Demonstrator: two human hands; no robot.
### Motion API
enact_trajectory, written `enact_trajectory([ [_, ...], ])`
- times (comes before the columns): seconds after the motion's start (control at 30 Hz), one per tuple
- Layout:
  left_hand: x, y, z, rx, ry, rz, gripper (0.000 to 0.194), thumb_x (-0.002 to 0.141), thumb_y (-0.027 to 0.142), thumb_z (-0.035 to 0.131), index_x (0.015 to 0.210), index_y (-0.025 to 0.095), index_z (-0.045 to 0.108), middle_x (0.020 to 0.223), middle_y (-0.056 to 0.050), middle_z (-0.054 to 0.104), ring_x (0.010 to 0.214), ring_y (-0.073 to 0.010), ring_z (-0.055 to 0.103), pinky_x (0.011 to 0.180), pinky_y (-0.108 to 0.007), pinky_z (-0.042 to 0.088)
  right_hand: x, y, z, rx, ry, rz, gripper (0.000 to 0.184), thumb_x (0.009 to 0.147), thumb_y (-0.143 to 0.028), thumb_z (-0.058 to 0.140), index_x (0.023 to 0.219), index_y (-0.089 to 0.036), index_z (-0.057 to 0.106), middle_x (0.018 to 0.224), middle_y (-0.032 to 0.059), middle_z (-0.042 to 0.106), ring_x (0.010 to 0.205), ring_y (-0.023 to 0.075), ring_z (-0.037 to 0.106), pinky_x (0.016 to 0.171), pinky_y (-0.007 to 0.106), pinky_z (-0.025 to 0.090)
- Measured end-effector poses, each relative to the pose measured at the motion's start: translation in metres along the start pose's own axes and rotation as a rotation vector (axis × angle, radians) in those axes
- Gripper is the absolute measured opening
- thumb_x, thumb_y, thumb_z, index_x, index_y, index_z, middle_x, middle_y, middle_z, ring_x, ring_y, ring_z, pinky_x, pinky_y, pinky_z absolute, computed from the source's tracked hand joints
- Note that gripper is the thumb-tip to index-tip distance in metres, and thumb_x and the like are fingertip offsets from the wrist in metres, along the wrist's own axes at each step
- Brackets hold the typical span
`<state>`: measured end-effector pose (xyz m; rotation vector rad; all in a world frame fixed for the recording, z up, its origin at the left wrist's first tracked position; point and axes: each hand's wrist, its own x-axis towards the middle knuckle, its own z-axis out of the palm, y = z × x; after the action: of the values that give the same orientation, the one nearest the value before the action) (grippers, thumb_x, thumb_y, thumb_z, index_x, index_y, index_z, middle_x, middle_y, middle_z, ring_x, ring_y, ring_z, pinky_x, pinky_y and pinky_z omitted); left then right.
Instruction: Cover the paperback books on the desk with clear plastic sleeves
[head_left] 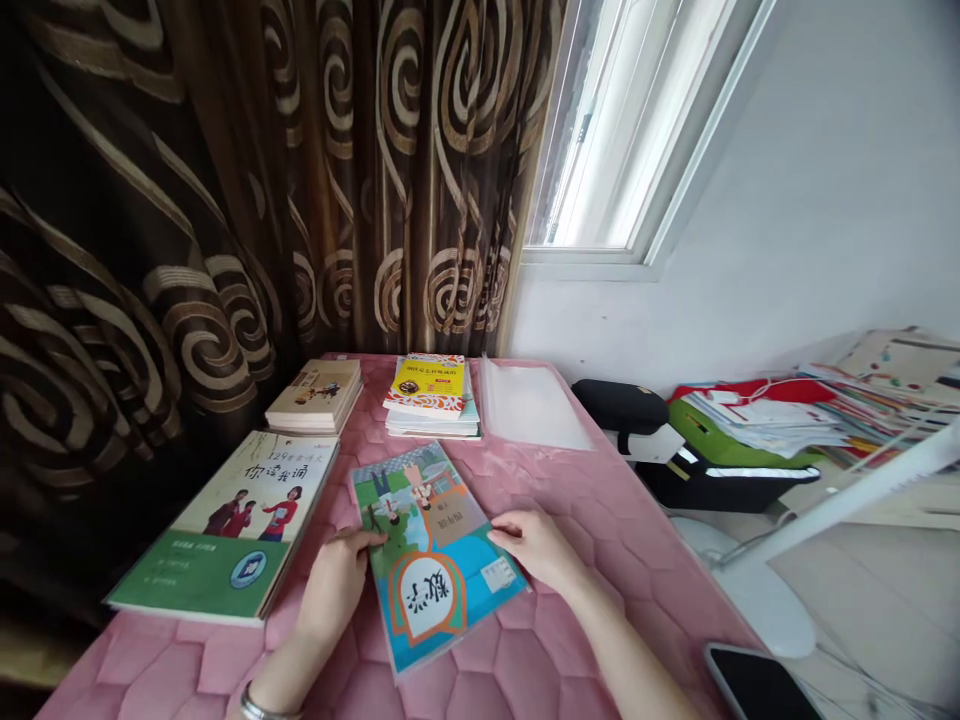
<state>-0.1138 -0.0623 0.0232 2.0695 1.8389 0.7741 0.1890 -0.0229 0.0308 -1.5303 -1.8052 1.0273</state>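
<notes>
Over pink quilting, both hands (346,570) pinch the book (431,550).

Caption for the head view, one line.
Two bare hands grip a blue mathematics textbook on a pink quilted cover, beside stacked books.

Table cover (600,520): quilted pink cloth, soft sheen
Curtain (420,170): patterned cloth, satiny
Blue book (442,560): paper, glossy clear plastic over it
Sleeves (532,405): translucent plastic, smooth
Bracelet (262,706): shiny metal
Wall (825,190): smooth, matt
</notes>
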Motion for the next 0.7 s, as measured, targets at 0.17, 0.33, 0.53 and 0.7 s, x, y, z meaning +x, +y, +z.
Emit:
enact_trajectory([
  [0.17, 0.031, 0.002, 0.003, -0.132, -0.027, 0.026, 0.043, 0.075, 0.000, 0.045, 0.091, 0.024, 0.076, 0.095, -0.001, 0.075, 0.091, -0.0169, 0.070, 0.088, -0.030, 0.054, -0.005, 0.006, -0.007, 0.032, -0.173, 0.230, 0.012, 0.074, -0.029, 0.064, 0.078, -0.018, 0.065, 0.066, 0.0025, 0.070, 0.055, 0.0159, 0.063, 0.045, 0.023, 0.044],
  [0.33, 0.070, 0.007, 0.014, -0.105, -0.023, 0.062, 0.039, 0.077, 0.000, 0.049, 0.089, 0.025, 0.077, 0.093, -0.001, 0.075, 0.088, -0.0148, 0.068, 0.083, -0.027, 0.052, -0.002, 0.009, -0.003, 0.046, -0.052, 0.221, 0.023, 0.081, -0.038, 0.055, 0.065, -0.021, 0.053, 0.058, -0.0001, 0.064, 0.049, 0.0145, 0.060, 0.039, 0.021, 0.038],
  [0.53, 0.086, 0.008, 0.021, -0.070, -0.018, 0.054, 0.034, 0.078, 0.006, 0.054, 0.089, 0.028, 0.077, 0.091, 0.000, 0.075, 0.091, -0.0159, 0.067, 0.085, -0.030, 0.050, 0.005, 0.013, 0.000, -0.018, 0.071, 0.129, 0.027, 0.081, -0.039, 0.052, 0.062, -0.021, 0.055, 0.061, 0.0002, 0.066, 0.051, 0.0152, 0.062, 0.051, 0.023, 0.043],
  [0.7, 0.083, 0.008, 0.023, -0.038, -0.020, 0.027, 0.032, 0.082, 0.009, 0.053, 0.092, 0.029, 0.076, 0.092, 0.001, 0.073, 0.092, -0.0148, 0.066, 0.087, -0.029, 0.048, 0.004, 0.012, -0.004, -0.117, 0.101, 0.097, 0.027, 0.080, -0.040, 0.052, 0.062, -0.021, 0.058, 0.067, 0.0030, 0.070, 0.061, 0.0177, 0.064, 0.054, 0.024, 0.041],
])
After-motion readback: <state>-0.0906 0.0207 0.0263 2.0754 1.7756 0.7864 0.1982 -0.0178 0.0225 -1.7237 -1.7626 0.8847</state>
